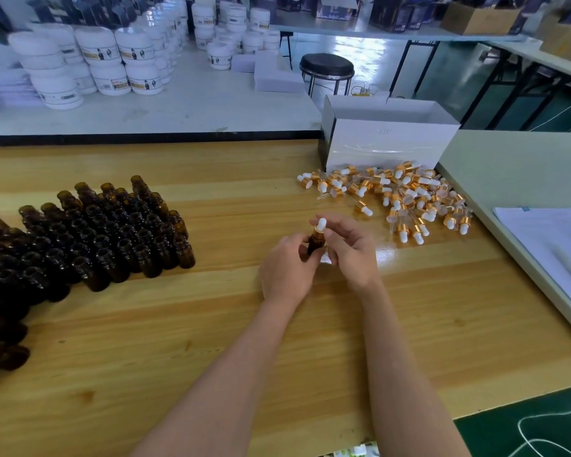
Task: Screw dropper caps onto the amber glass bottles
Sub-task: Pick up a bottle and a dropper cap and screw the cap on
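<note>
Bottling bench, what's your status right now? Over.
Left hand grips amber bottle. Right hand at its dropper cap, grip unclear. Nothing in the way; loose caps right, open bottles left.

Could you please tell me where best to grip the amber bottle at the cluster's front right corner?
Grip the corner bottle by its round body, coming from the right: it stands upright, and that side is free, while neighbouring bottles crowd its left and back.
</note>
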